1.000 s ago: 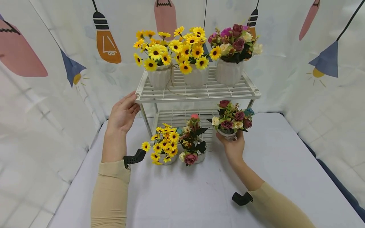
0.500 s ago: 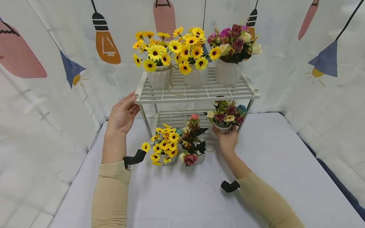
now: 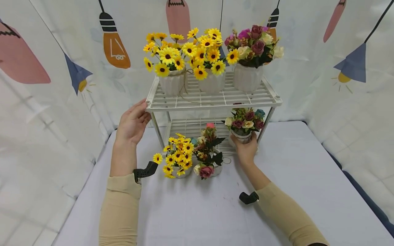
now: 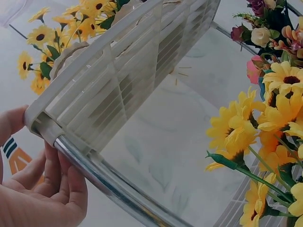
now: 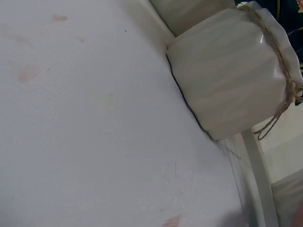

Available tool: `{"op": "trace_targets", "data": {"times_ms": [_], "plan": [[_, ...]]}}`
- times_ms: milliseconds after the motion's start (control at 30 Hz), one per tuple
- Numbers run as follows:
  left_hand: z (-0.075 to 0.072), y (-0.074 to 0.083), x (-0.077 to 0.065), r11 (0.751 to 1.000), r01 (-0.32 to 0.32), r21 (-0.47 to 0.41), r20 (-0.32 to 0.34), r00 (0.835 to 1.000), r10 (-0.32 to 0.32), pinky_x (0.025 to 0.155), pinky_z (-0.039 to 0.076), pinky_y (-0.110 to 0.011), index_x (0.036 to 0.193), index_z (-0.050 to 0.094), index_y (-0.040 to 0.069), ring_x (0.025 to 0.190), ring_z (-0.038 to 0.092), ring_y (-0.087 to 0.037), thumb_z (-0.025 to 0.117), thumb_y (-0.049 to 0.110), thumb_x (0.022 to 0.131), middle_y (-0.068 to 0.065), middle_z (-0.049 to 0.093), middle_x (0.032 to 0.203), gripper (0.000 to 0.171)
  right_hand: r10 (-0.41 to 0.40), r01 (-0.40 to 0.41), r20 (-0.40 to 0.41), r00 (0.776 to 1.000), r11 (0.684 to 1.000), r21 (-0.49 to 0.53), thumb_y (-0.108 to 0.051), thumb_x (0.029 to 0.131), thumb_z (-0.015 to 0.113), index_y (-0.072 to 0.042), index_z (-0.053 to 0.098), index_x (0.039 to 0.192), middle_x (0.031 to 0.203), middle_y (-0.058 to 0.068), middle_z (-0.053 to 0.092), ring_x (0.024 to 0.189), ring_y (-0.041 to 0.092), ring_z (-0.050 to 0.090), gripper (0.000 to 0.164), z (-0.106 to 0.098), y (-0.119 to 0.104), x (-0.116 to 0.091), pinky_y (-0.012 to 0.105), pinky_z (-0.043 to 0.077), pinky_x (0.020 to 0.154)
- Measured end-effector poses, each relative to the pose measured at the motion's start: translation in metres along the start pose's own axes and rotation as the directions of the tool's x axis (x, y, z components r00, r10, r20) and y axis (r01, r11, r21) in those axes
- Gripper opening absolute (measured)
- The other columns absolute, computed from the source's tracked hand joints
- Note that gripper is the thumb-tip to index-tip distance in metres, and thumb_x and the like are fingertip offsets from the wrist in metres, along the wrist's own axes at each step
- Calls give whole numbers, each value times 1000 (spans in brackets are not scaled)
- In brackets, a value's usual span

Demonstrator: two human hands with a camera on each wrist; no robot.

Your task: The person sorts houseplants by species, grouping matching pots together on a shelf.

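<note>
My left hand (image 3: pixel 134 120) grips the front left corner of the white wire shelf rack (image 3: pixel 215 106), thumb on the upper tier's edge and fingers (image 4: pixel 71 189) curled below it by the metal post. My right hand (image 3: pixel 247 149) holds a white flowerpot (image 3: pixel 241 137) of mauve, cream and blue roses (image 3: pixel 246 120) at the right end of the lower tier. The upper tier's edge overlaps the top blooms in the head view. In the right wrist view, a white ribbed pot (image 5: pixel 232 71) tied with twine stands nearby; most of the right hand is out of that frame.
Two yellow daisy pots (image 3: pixel 172 83) (image 3: pixel 212 82) and a rose pot (image 3: pixel 247 78) stand on the upper tier. Before the rack's lower tier, a small daisy pot (image 3: pixel 181 172) and a mixed flower pot (image 3: pixel 217 169) stand side by side on the white-covered table (image 3: pixel 197 212).
My right hand has carried the rose pot left, from the rack's right front to under the upper tier, then shifted only slightly. The left hand has stayed on the rack's corner.
</note>
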State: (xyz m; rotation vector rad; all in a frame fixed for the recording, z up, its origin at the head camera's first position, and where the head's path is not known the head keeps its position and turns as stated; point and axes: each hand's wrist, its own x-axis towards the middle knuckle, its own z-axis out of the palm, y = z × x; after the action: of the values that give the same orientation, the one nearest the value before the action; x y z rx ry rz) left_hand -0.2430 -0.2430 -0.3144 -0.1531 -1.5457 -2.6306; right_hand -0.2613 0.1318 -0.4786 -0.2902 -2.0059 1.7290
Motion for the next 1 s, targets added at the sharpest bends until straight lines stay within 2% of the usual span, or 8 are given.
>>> {"op": "trace_targets", "data": {"times_ms": [200,367,600,700,800,900,1000], "plan": [[1,1,1,1000,2,2,-4,1000,-2,101,38,-28,154,36,-7,116,54,-18,64,11,104,-9,57,132,61,19,-19,9,1000,1000,-3,-22,88,84,1,33,156,157,19,39,146,30,35,88,-6,-2,-9,40,31,117],[2,1,0,1000,-1,-2,-4,1000,1,104,36,-28,154,35,-7,119,53,-18,63,11,104,-12,53,137,60,-38,37,25,999,999,14,-13,91,79,1,38,151,152,18,42,143,29,37,75,-14,-4,-22,44,32,115],[2,0,1,1000,-4,3,-8,1000,4,103,38,-28,154,37,-6,119,54,-19,65,11,103,-11,56,135,60,-83,80,29,996,993,90,8,89,72,18,33,142,139,36,37,130,47,36,66,-21,-58,-61,59,34,106],[2,0,0,1000,-5,15,-12,1000,5,104,37,-29,154,37,-6,122,53,-19,65,12,103,-9,57,134,61,-104,94,77,992,988,125,12,88,72,19,35,139,135,38,39,126,50,38,63,-22,-53,-67,62,36,103],[2,0,1,1000,-8,17,-12,1000,8,103,37,-29,154,37,-6,121,53,-18,65,12,103,-9,57,133,61,-90,66,157,984,986,154,17,87,70,18,38,137,132,37,43,125,49,42,59,-23,-39,-68,62,39,102],[2,0,1,1000,-10,13,-11,1000,11,102,37,-29,154,37,-6,120,54,-18,65,12,103,-9,57,133,61,-67,30,250,966,988,151,21,87,61,14,40,139,132,34,46,124,45,47,56,-24,-25,-68,58,42,102],[2,0,1,1000,-9,13,-13,1000,9,102,38,-28,154,37,-6,119,54,-18,66,12,103,-9,58,133,61,-63,11,341,938,988,153,24,85,53,13,42,139,133,33,48,126,43,49,56,-25,-15,-67,55,44,103]]}}
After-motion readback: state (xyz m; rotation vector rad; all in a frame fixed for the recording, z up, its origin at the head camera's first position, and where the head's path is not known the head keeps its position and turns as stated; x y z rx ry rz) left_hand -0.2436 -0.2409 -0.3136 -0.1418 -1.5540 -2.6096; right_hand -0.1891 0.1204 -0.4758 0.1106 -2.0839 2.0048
